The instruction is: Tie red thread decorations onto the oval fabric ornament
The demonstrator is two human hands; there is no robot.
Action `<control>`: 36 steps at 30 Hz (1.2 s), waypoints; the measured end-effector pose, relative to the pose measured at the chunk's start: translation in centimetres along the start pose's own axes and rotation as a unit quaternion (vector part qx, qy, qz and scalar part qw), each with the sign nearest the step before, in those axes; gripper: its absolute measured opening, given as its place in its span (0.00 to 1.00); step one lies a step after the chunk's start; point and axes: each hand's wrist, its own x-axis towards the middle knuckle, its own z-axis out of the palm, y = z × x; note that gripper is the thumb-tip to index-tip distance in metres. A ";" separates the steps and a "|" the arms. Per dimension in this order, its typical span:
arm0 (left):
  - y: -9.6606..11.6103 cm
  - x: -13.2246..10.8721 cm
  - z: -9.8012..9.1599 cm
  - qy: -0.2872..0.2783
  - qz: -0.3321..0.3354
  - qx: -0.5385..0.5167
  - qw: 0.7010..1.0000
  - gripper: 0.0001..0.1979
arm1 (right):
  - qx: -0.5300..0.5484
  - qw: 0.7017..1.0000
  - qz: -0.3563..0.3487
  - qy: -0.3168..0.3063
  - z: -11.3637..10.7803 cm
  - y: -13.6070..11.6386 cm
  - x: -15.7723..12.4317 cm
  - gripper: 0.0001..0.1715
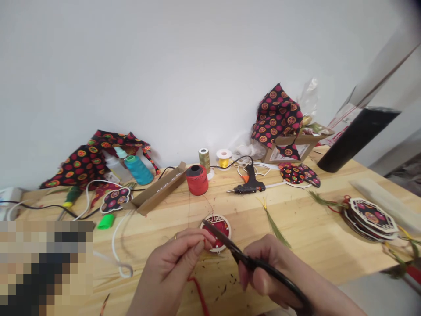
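My left hand [174, 267] is closed in a pinch on a red cord [199, 295], whose tail hangs down below the fingers. Gripped in my right hand [272, 267] is a pair of black-handled scissors [226, 241], its blades pointing up and left, just above the left fingertips. Whether the blades touch the cord, I cannot tell. Behind the blades lies a round pendant [226, 223] with a pale openwork frame and red patterned fabric, partly hidden by the left fingers and the scissors. A thin thread runs from near the pendant toward a red thread spool [197, 181].
A black glue gun [251, 181] lies behind my right hand, near a green tassel [274, 226]. Stacked octagonal ornaments [371, 217] sit at the right. Left are a cardboard strip [161, 188], a teal thread cone [138, 170] and a green cap [105, 221]. A black roll [358, 138] leans back right.
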 end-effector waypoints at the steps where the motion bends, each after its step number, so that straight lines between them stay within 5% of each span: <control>1: -0.2 0.0 0.0 0.014 -0.007 -0.002 1.000 0.06 | -0.019 1.000 -0.001 0.012 -0.3 -0.3 -0.4 0.28; 3: -0.6 -0.1 0.1 0.035 -0.022 -0.010 0.999 0.05 | -0.109 0.991 0.012 0.078 -1.4 -0.9 -1.2 0.28; 5: -0.9 -0.1 0.1 0.047 -0.034 -0.021 0.998 0.05 | -0.265 0.942 0.057 0.198 -3.1 -1.2 -2.0 0.25; 8: -1.0 -0.2 0.1 0.048 -0.044 -0.050 0.997 0.05 | -0.496 0.758 0.209 0.368 -6.4 -0.3 -3.2 0.22; 9: -1.0 -0.2 0.2 0.043 -0.048 -0.064 0.996 0.05 | -0.538 0.702 0.259 0.388 -7.5 0.4 -3.6 0.22; 10: -1.0 -0.1 0.2 0.037 -0.054 -0.081 0.995 0.06 | -0.560 0.678 0.287 0.380 -8.5 1.1 -3.9 0.23; 18: -1.2 0.2 -0.1 -0.016 -0.129 -0.239 0.962 0.10 | -0.560 0.712 0.301 0.299 -11.6 3.3 -5.5 0.18; 22: -1.4 0.3 -0.5 -0.021 -0.141 -0.275 0.951 0.11 | -0.580 0.672 0.344 0.308 -11.4 2.0 -5.4 0.18; 24: -1.5 0.3 -0.5 -0.021 -0.145 -0.295 0.944 0.11 | -0.587 0.659 0.302 0.360 -10.0 1.0 -4.5 0.18; 26: -1.4 0.2 -0.2 -0.025 -0.150 -0.312 0.938 0.10 | -0.546 0.721 0.114 0.412 -7.3 -0.2 -2.8 0.16; 29: -1.1 0.2 0.2 -0.035 -0.157 -0.327 0.931 0.09 | -0.329 0.874 -0.147 0.325 -2.0 -1.8 0.7 0.23; 31: -0.9 0.1 0.4 -0.034 -0.157 -0.333 0.929 0.08 | -0.209 0.933 -0.205 0.208 1.0 -2.3 3.1 0.42; 33: -0.7 0.1 0.3 -0.025 -0.153 -0.336 0.929 0.09 | -0.125 0.958 -0.221 0.132 2.8 -2.3 4.8 0.50; 36: -0.7 0.0 -0.1 0.003 -0.146 -0.348 0.926 0.08 | -0.082 0.968 -0.200 0.128 3.4 -1.6 5.9 0.36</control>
